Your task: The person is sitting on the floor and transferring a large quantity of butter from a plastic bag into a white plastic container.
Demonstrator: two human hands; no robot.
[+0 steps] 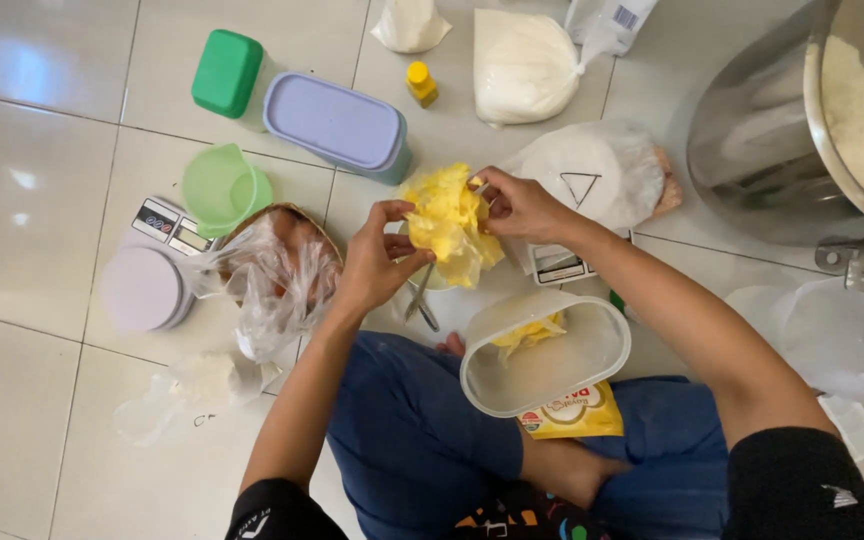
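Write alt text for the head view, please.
Both hands, left hand and right hand, hold a crumpled yellow wrapper above a clear plastic tub on the person's lap. Bags of white powder, a lilac-lidded box and a kitchen scale lie on the tiled floor.

Both bare forearms extend forward from black sleeves, converging above the floor. Left hand (372, 262) half-curled, fingers (392, 213) pinched. Right hand (520, 205) opposite, palm inward, fingertips pinched; hands close, not touching.

1. A black short-sleeved top is worn, with a small pale mark seen on each sleeve.
2. Blue knee-length shorts are worn.
3. The left hand (370, 262) and right hand (519, 205) are bare.
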